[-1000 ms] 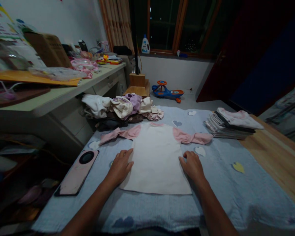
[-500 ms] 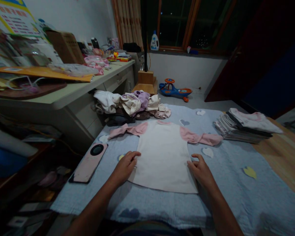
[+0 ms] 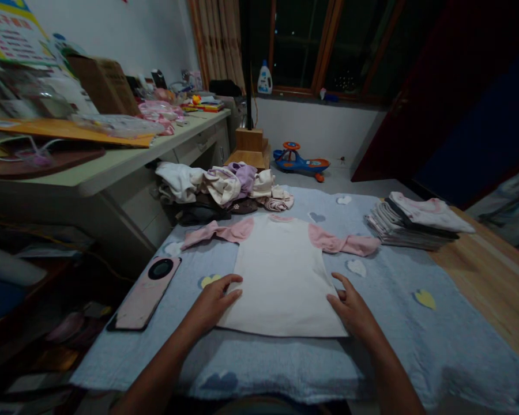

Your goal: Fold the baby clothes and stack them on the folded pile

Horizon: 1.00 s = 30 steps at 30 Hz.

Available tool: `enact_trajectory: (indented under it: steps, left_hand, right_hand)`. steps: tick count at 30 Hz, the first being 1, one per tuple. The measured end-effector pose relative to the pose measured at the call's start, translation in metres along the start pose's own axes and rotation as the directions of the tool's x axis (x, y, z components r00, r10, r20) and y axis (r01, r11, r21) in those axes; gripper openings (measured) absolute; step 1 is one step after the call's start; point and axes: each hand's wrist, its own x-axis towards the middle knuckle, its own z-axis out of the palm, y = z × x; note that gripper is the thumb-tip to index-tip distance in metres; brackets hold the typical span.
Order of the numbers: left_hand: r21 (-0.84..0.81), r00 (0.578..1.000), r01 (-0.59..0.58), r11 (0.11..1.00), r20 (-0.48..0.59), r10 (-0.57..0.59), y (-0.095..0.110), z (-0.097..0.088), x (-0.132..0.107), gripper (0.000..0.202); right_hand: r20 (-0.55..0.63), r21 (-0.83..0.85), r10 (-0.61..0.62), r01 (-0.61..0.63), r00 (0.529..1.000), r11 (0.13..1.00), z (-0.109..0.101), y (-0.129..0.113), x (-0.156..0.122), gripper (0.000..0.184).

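Observation:
A white shirt with pink sleeves (image 3: pixel 281 276) lies spread flat on the blue cloth (image 3: pixel 398 340), its collar away from me and both sleeves stretched sideways. My left hand (image 3: pixel 218 297) is at the shirt's left side edge, thumb and index finger apart, with nothing gripped between them. At the right side edge is my right hand (image 3: pixel 348 302), its thumb and index finger also parted and the other fingers curled under. Both hands rest at the lower half of the shirt.
A pink phone (image 3: pixel 147 294) lies at the left. Crumpled clothes (image 3: pixel 225 187) are heaped at the back left, and folded clothes (image 3: pixel 415 222) are stacked at the right. A cluttered desk (image 3: pixel 112 173) stands on the left; a blue ride-on toy (image 3: pixel 303 161) is on the floor beyond.
The view has shifted slightly to the right. My left thumb and index finger have spread apart at the shirt's edge, and the lower hem lies a little straighter.

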Motion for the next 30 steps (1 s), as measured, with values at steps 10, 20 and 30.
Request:
enact_trajectory:
  steps: [10,20,30]
  left_hand:
    - [0.026,0.995,-0.016,1.0,0.097,0.014,-0.005,0.0,0.0,0.037]
    - [0.368,0.997,-0.027,0.93,0.082,-0.003,0.006,-0.011,-0.005,0.035]
    - [0.68,0.919,-0.322,0.658,0.056,0.391,0.031,0.023,0.066,0.038]
  right_hand:
    - [0.047,-0.248,-0.087,0.096,0.995,0.964,-0.009,0.006,-0.004,0.051]
    - [0.285,-0.508,-0.015,0.164,0.958,0.846,-0.025,-0.005,-0.005,0.052]
    - [0.089,-0.65,-0.378,0.342,0.921,0.679,0.05,-0.056,0.059,0.06]
